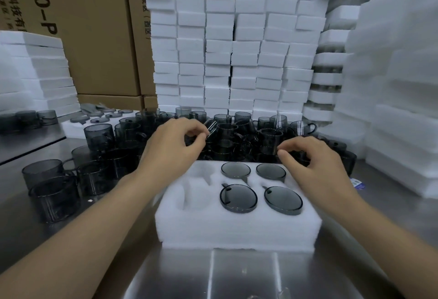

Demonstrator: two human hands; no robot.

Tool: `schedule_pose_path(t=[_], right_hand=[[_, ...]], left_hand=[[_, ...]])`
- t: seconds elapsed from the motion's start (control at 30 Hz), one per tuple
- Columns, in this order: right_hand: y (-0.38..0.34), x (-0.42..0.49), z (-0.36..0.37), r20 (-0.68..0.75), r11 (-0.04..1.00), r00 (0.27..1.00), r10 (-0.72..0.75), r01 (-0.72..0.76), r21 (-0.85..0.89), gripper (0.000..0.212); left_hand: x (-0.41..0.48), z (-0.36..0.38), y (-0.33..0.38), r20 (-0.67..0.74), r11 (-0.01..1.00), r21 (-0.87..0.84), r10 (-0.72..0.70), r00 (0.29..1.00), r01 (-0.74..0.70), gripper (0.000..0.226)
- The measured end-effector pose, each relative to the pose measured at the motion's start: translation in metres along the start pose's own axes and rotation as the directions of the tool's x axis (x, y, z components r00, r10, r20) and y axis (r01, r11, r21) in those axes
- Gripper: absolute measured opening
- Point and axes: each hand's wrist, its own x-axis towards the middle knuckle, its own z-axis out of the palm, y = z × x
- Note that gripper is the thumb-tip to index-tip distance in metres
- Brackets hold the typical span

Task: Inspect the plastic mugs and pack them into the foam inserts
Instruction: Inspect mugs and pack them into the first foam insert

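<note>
A white foam insert lies on the steel table in front of me. Four of its pockets hold smoky grey plastic mugs, and the two left pockets are empty. Behind it stands a crowd of loose grey mugs. My left hand reaches into that crowd, and its thumb and forefinger pinch the rim of a tilted mug. My right hand hovers over the mugs at the right with curled fingers. Thumb and forefinger lie close together beside a mug, and whether they hold it is unclear.
More mugs stand at the left on the table. A foam tray with lids lies at the back left. Stacks of white foam blocks wall the back and right side. Cardboard boxes rise behind.
</note>
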Motion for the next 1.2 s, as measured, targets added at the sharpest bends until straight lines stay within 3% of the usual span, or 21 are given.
schedule_pose_path(t=[0.07,0.17,0.3,0.4,0.63,0.83,0.97,1.2], right_hand=[[0.010,0.001,0.002,-0.023,0.994,0.999,0.036,-0.038,-0.100,0.016],[0.021,0.003,0.003,-0.055,0.969,0.995,0.077,-0.088,-0.229,0.032],[0.032,0.007,0.003,-0.017,0.940,0.987,0.162,-0.160,-0.302,0.049],[0.039,0.007,0.006,0.025,0.937,0.977,0.212,-0.196,-0.289,0.050],[0.041,0.007,0.009,0.052,0.937,0.967,0.249,-0.227,-0.267,0.045],[0.042,0.007,0.009,0.050,0.938,0.964,0.261,-0.241,-0.249,0.045],[0.041,0.007,0.010,0.046,0.941,0.966,0.255,-0.237,-0.241,0.045],[0.042,0.008,0.012,0.046,0.943,0.968,0.249,-0.231,-0.237,0.043]], left_hand=[[0.000,-0.001,0.000,0.013,0.982,0.186,0.028,1.000,-0.030,0.014],[0.004,-0.010,-0.003,-0.088,0.906,0.423,0.019,0.996,0.021,0.015],[0.007,-0.019,-0.012,-0.028,0.786,0.588,-0.215,0.976,0.190,0.037],[0.005,-0.018,-0.019,0.068,0.776,0.587,-0.330,0.942,0.229,0.037],[0.003,-0.011,-0.027,0.068,0.804,0.558,-0.290,0.955,0.204,0.028],[0.006,-0.017,-0.032,-0.105,0.767,0.604,-0.195,0.975,0.219,0.032],[0.006,-0.019,-0.040,-0.094,0.703,0.652,-0.297,0.950,0.284,0.043],[0.007,-0.022,-0.049,-0.156,0.724,0.626,-0.250,0.956,0.291,0.046]])
